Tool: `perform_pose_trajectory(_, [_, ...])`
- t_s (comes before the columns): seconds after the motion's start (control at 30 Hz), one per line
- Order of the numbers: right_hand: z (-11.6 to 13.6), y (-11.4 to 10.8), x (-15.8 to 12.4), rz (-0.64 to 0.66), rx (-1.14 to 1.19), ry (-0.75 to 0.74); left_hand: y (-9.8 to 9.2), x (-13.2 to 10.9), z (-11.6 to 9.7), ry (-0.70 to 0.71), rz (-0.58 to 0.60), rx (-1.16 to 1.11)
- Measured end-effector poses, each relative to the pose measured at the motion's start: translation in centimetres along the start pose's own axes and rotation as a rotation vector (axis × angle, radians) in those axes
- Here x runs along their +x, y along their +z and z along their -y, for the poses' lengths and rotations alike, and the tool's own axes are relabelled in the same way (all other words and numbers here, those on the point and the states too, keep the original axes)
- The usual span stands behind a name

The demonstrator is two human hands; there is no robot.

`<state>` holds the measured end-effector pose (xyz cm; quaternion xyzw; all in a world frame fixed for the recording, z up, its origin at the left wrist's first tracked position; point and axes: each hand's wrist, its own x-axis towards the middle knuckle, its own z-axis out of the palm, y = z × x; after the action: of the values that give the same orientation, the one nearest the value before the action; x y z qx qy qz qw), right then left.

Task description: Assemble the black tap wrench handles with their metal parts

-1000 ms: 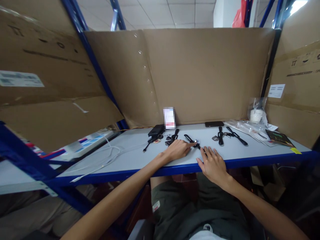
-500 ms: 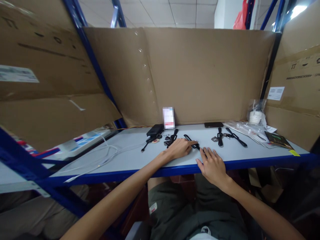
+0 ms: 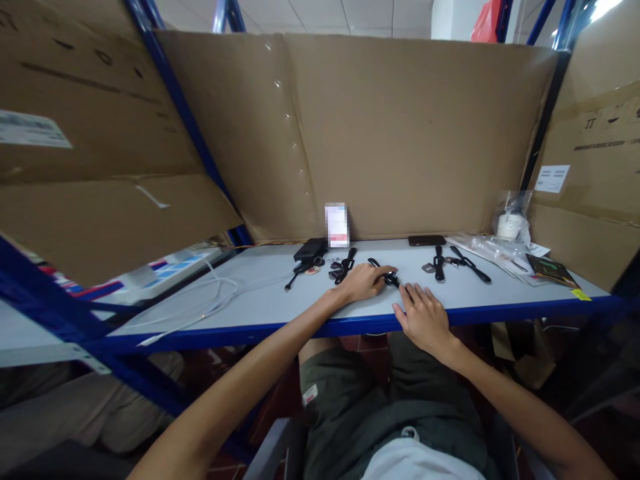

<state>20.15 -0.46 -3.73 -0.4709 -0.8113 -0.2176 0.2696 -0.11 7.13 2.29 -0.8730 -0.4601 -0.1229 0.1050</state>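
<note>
My left hand (image 3: pixel 361 283) lies on the grey shelf top (image 3: pixel 260 300), its index finger stretched out onto a black watch with its strap (image 3: pixel 383 272). My right hand (image 3: pixel 423 317) rests flat at the blue front edge, fingers spread and open, its fingertips just short of the same watch. Neither hand grips anything. Another black watch strap (image 3: pixel 345 267) lies just left of my left hand, beside small dark parts.
Two more black straps (image 3: pixel 440 263) (image 3: pixel 470 264) lie to the right, a black phone (image 3: pixel 427 241) behind them. A black box (image 3: pixel 310 250), a white card (image 3: pixel 337 225), white cables (image 3: pixel 200 303), plastic bags (image 3: pixel 510 223) and a booklet (image 3: pixel 553 271) sit around. Cardboard walls (image 3: pixel 400 133) enclose the shelf.
The view has tilted down slightly. Both hands stay in nearly the same place on the shelf, the left index finger still on the watch.
</note>
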Motion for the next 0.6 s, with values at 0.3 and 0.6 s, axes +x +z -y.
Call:
perform_pose_trajectory(0.3, [-0.12,0.03,-0.05,-0.002,-0.010,-0.005,0.26,-0.06,0.29,-0.012,-0.015,0.016])
perform_pose_trajectory(0.6, [-0.14,-0.20,0.02,0.020,-0.026,-0.002,0.30,0.03,0.27,-0.042,-0.047,0.011])
